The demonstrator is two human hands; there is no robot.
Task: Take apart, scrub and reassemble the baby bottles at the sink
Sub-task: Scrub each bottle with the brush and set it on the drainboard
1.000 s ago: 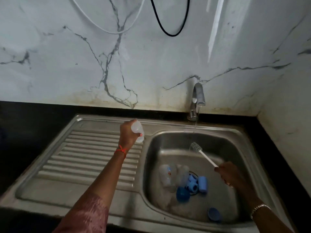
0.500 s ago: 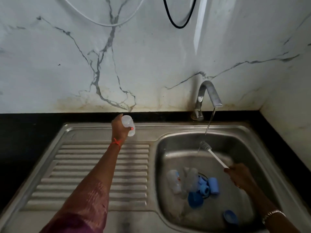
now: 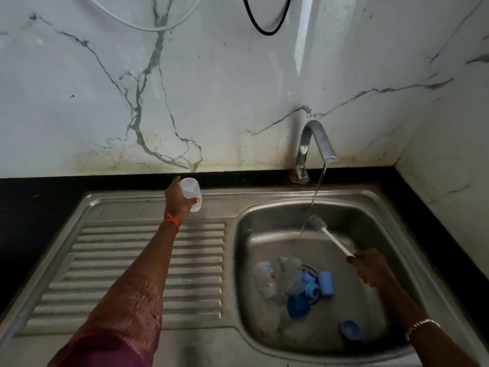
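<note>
Brush [image 3: 330,238], one, in right hand [image 3: 370,268]; bottle [image 3: 191,192], one, in left hand [image 3: 178,200].

My left hand [image 3: 180,200] holds a bottle [image 3: 191,193] over the drainboard's [image 3: 148,260] back edge, left of the basin [image 3: 264,221]. My right hand [image 3: 370,266] holds the brush [image 3: 328,235] over the basin, below the tap [image 3: 315,144] behind it. Parts [image 3: 291,282] lie by the drain.
</note>
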